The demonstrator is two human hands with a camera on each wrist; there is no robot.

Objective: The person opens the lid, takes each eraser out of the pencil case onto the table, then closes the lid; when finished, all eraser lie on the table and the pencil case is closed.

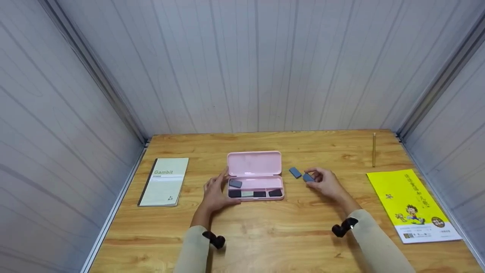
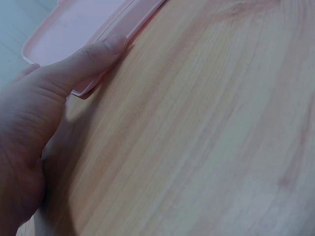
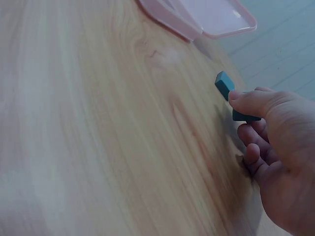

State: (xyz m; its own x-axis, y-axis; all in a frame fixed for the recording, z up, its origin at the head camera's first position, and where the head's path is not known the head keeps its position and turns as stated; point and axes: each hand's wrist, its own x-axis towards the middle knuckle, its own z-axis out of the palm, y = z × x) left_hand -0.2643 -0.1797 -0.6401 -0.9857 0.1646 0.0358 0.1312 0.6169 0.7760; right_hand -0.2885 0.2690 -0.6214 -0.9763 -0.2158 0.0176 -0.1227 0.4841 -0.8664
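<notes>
A pink pencil case (image 1: pixel 254 163) lies open on the table, its lid tipped back. My left hand (image 1: pixel 215 195) holds the case at its left end, thumb along the front edge and fingers by the left side. Inside the case are a grey eraser (image 1: pixel 235 183) in the back compartment and several dark pieces (image 1: pixel 259 194) in the front row. To the right of the case, my right hand (image 1: pixel 325 184) pinches a blue eraser (image 3: pixel 245 116) between thumb and fingers. Another blue eraser (image 1: pixel 295 173) lies on the table just left of it.
A Gambit notebook (image 1: pixel 163 182) lies at the left. At the right are a yellow book (image 1: pixel 413 204) and, behind it, a pencil-like stick (image 1: pixel 374 149). Panelled walls (image 1: pixel 235 68) stand around the wooden table (image 1: pixel 280 235) at the back and sides.
</notes>
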